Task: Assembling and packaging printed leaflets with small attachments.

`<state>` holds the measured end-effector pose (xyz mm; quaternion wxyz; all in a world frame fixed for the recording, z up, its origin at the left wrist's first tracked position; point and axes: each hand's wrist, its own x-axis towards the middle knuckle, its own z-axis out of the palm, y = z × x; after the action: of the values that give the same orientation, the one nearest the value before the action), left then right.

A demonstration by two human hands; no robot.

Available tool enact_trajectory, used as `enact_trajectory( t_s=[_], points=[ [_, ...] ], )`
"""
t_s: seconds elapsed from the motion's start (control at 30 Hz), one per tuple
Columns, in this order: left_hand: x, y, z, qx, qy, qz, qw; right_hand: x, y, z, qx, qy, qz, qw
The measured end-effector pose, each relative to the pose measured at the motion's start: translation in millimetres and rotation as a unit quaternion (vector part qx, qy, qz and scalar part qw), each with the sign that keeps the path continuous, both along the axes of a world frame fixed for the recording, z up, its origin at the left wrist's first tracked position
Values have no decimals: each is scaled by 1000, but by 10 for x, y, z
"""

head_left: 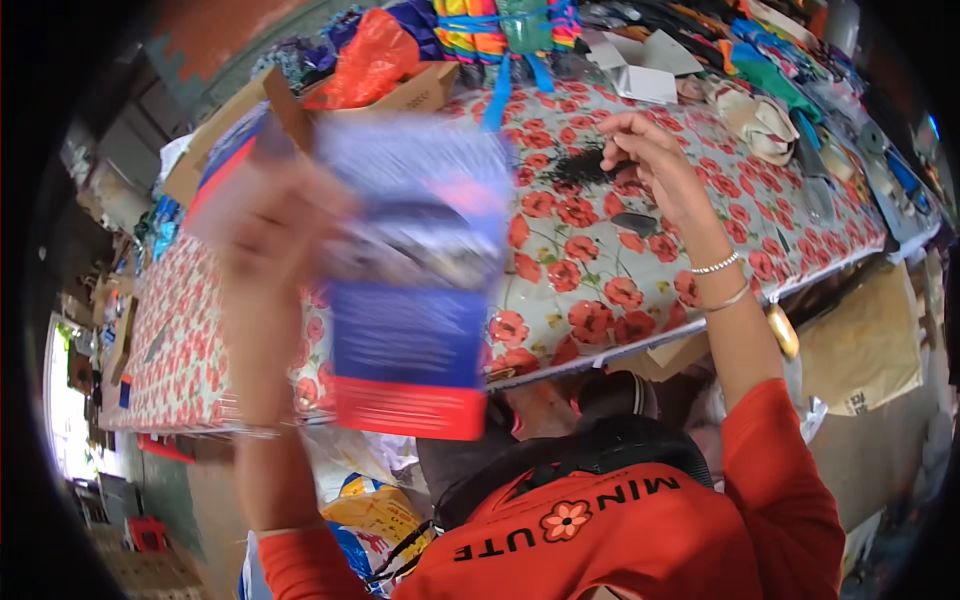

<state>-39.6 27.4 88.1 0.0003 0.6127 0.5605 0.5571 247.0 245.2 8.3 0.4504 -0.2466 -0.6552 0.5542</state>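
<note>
Front edge of the table (535,345) is seen running across the view, curved by the lens. Far left is taken up by a cardboard box (225,130) with a red plastic bag (370,60) near it; far side is bounded by an opened white box (645,75), far right by heaped cloth (760,120). Open room is left mid-table — between the blue-and-red package (410,310) and the right hand (655,165) — and along the front right.

Package is held raised over the table's front edge, its lower end overlapping that edge in view. It is gripped by the left hand (285,215), fingers closed on its left part; main panel hangs to the right of them. Exact finger contact is blurred, can't be told.

Right fingers are loosely bent, slightly apart, beside a black pile (575,168); a dark flat piece (634,223) is lying just nearer the front.
</note>
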Motion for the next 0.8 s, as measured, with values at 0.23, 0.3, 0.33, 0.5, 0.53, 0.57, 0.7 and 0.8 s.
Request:
enact_trajectory(
  t_s=[0.23, 0.3, 0.33, 0.5, 0.53, 0.57, 0.7, 0.8],
  points=[
    [60, 446, -1147, -255, -407, -103, 871, -634, 337, -278, 225, -166, 9, 960],
    [17, 520, -1285, -259, -377, -112, 882, -910, 433, -314, 240, -231, 33, 942],
    [-7, 566, -1327, -261, -359, -118, 888, -1060, 550, -416, 334, -294, -16, 895],
    [-15, 609, -1357, -240, -388, -158, 876, -1692, 893, -617, 385, -531, -70, 751],
    [-13, 619, -1360, -232, -403, -170, 869, -1787, 942, -641, 371, -586, -74, 716],
    [-38, 605, -1363, -226, -413, -160, 868, -1846, 984, -650, 368, -590, -50, 717],
    [-50, 709, -1265, -309, -272, -175, 895, -1571, 1499, -740, 443, -502, 26, 742],
    [-128, 610, -1373, -259, -273, -117, 919, -1667, 624, -208, 224, -289, 191, 911]
  ],
)
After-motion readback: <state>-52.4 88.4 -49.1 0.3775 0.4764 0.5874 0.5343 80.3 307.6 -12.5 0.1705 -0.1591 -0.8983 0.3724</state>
